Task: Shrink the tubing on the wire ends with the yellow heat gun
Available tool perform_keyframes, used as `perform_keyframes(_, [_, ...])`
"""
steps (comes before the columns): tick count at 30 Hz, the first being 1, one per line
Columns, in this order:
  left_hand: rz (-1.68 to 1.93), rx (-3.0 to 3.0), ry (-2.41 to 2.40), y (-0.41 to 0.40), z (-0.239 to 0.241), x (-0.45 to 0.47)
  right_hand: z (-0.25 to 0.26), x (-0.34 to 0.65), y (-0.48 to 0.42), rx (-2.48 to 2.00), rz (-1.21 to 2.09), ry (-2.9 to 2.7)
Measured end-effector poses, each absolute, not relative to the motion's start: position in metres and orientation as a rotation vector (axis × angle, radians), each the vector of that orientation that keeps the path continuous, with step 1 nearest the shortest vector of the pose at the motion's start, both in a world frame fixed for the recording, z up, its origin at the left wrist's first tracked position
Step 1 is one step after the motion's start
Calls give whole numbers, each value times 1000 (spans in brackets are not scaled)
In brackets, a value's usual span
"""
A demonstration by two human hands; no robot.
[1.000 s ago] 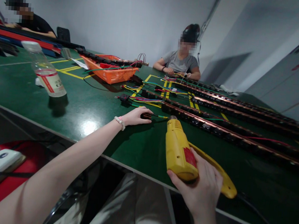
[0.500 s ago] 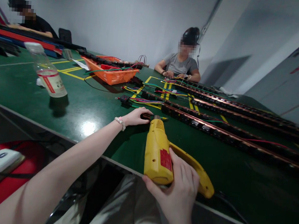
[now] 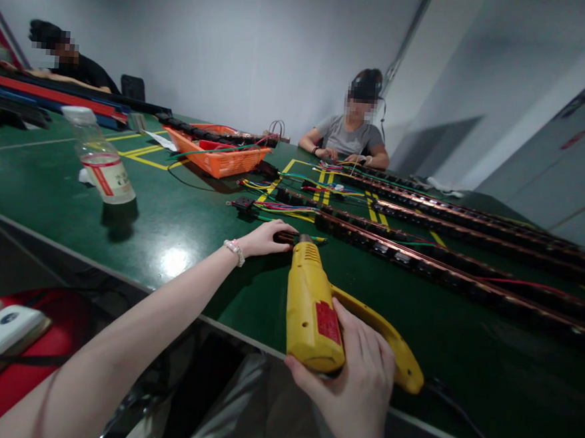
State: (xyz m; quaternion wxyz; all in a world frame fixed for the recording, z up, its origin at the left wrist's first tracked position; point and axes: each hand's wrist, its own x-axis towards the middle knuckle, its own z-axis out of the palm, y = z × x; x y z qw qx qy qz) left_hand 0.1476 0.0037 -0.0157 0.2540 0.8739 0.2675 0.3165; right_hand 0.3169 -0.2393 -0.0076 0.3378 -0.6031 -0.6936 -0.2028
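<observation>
The yellow heat gun [image 3: 314, 307] is gripped by the right hand [image 3: 362, 374], with the fingers wrapped around its handle side and the thumb laid at the rear of its body. The metal nozzle [image 3: 302, 238] is pointed away toward the far side, just beside the left hand [image 3: 264, 239]. By the left hand, which is ringed at the wrist by a beaded bracelet [image 3: 235, 252], a dark, coppery piece [image 3: 285, 236] is held between narrowly curled fingers. The green-and-yellow wire end [image 3: 320, 239] is seen just right of the nozzle, low over the green table [image 3: 368, 278]; whether it is touched by the nozzle cannot be told. A power cord [image 3: 463, 418] is trailed from the gun toward the near right. Just beyond the left hand, a black connector block [image 3: 244, 206] is placed with coloured leads. Long copper-coloured bar assemblies [image 3: 410, 255] are laid across the right side. An orange basket [image 3: 226, 164] is set farther off, and a clear bottle [image 3: 108, 176] is stood at the left. The far side is occupied by a grey-shirted person [image 3: 348, 137], the far left by a dark-shirted person [image 3: 88, 73].
</observation>
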Motion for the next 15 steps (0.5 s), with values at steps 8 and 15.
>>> perform_keyframes(8, [812, 2388, 739, 2, -15, 147, -11, 349, -237, -1610, -610, -1780])
perform_keyframes(15, [804, 2425, 752, -1, -12, 147, -15, 366, -235, -1675, -689, -1715])
